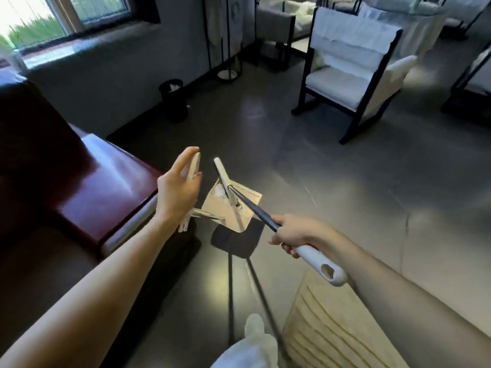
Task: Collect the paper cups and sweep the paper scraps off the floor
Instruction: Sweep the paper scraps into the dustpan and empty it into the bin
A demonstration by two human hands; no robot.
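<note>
My right hand (295, 235) grips the white grip and dark rod of a long-handled beige dustpan (231, 211), which hangs tilted above the dark floor. White paper scraps (219, 192) lie inside the pan. A second white handle (222, 173) leans across the pan's top. My left hand (179, 189) is raised just left of the pan and holds a thin white stick (195, 162) between thumb and fingers; the stick's lower end shows below my wrist. No paper cup is visible.
A black waste bin (173, 99) with white paper in it stands by the wall. A dark red bench (101, 181) is on my left, a white armchair (350, 75) ahead right, a beige rug (332, 328) at lower right, and my white shoe (253, 341) at the bottom.
</note>
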